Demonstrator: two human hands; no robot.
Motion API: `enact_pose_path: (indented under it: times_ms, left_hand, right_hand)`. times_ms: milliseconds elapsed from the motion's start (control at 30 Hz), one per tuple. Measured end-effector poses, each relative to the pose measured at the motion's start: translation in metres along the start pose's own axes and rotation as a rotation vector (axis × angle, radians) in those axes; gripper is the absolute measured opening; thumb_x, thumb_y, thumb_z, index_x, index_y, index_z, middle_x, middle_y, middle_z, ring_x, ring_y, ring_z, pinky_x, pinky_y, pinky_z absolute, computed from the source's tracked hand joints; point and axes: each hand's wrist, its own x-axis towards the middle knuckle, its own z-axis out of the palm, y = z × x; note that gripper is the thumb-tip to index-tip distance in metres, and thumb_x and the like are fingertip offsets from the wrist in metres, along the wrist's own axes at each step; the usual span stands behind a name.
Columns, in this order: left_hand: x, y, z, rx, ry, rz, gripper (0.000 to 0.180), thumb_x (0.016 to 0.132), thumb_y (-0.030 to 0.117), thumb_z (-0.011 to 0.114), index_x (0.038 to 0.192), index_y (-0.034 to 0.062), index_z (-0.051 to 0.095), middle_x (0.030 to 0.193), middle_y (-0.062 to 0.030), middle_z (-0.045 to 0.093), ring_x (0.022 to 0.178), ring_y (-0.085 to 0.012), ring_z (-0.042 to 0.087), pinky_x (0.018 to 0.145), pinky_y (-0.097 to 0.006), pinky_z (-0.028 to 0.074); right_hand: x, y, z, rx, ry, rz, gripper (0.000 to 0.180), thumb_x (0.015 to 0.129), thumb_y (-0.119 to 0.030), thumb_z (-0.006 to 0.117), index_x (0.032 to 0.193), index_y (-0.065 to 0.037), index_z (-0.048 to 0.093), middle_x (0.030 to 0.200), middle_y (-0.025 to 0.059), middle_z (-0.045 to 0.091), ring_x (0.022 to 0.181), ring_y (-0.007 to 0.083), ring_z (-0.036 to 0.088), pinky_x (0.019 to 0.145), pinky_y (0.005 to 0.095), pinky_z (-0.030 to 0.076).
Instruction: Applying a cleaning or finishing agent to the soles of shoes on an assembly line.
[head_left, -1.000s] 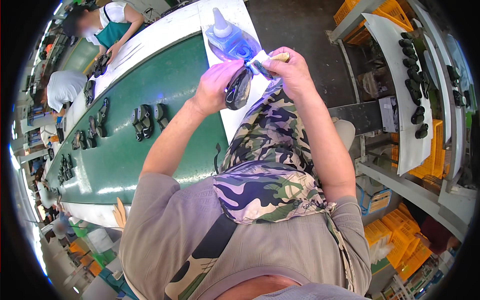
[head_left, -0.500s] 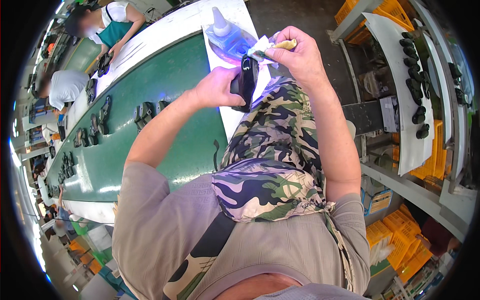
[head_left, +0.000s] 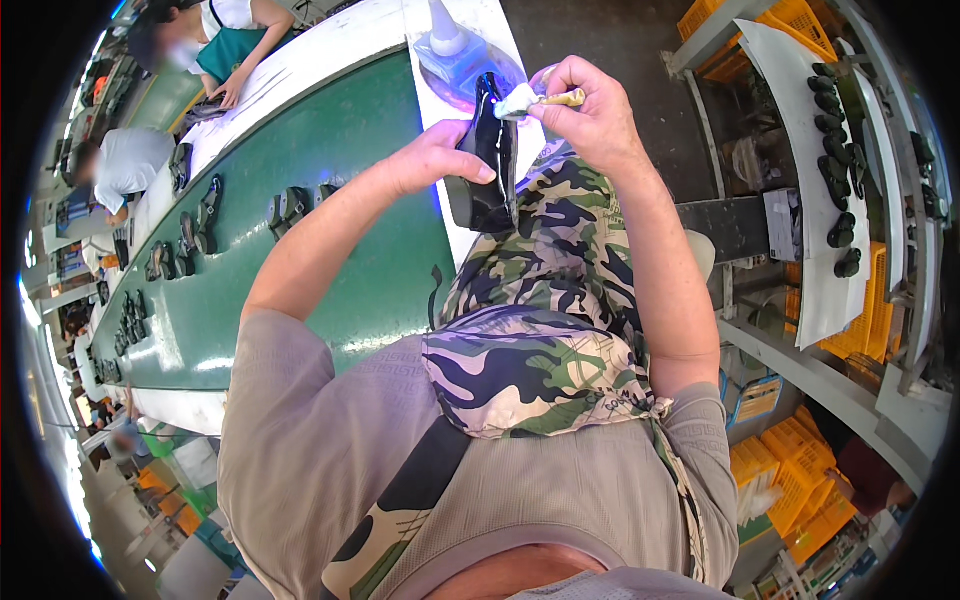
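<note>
My left hand (head_left: 438,158) is closed round the side of a glossy black shoe (head_left: 487,205), tilted lengthwise above the white board (head_left: 427,105) at the table end. In my right hand (head_left: 592,115) a short yellowish brush-like stick (head_left: 566,98) is pinched. Its white, cloth-like head (head_left: 517,102) touches the upper end of the shoe along its edge. Just beyond the shoe stands a translucent bluish squeeze bottle (head_left: 450,58) with a pale cone nozzle, in a round shallow dish partly hidden by the shoe.
Several dark shoes (head_left: 292,207) stand on the green conveyor table (head_left: 370,280) to my left. Two people work along its far side. At right, a rack shelf (head_left: 800,240) carries more dark shoes. Yellow crates (head_left: 790,465) are stacked at lower right. My camouflage apron (head_left: 545,330) covers my lap.
The shoe has turned and shows more of its side toward me. The white head has shifted slightly down along its edge. At upper left, the co-worker's hands and shoe have moved.
</note>
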Motion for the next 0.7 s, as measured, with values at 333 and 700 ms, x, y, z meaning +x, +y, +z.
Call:
enact_pose_path:
  times_ms: [333, 700]
  left_hand:
    - [0.014, -0.015, -0.004, -0.28, 0.097, 0.022, 0.047, 0.073, 0.022, 0.074, 0.11, -0.0055, 0.064, 0.099, -0.0107, 0.07, 0.091, -0.0194, 0.065, 0.088, -0.031, 0.049]
    - [0.031, -0.018, 0.0, -0.506, 0.236, 0.035, 0.04, 0.081, 0.011, 0.071, 0.116, -0.0039, 0.061, 0.106, -0.0126, 0.07, 0.098, -0.0243, 0.068, 0.095, -0.039, 0.052]
  right_hand:
    - [-0.025, 0.018, 0.005, 0.08, -0.071, 0.094, 0.021, 0.08, 0.002, 0.074, 0.082, -0.005, 0.054, 0.088, 0.0011, 0.059, 0.077, 0.0076, 0.051, 0.068, 0.0246, 0.044]
    - [-0.046, 0.012, -0.026, -0.03, -0.078, 0.11, 0.023, 0.077, -0.004, 0.074, 0.079, -0.006, 0.05, 0.092, 0.007, 0.063, 0.087, 0.0111, 0.055, 0.076, 0.0267, 0.045]
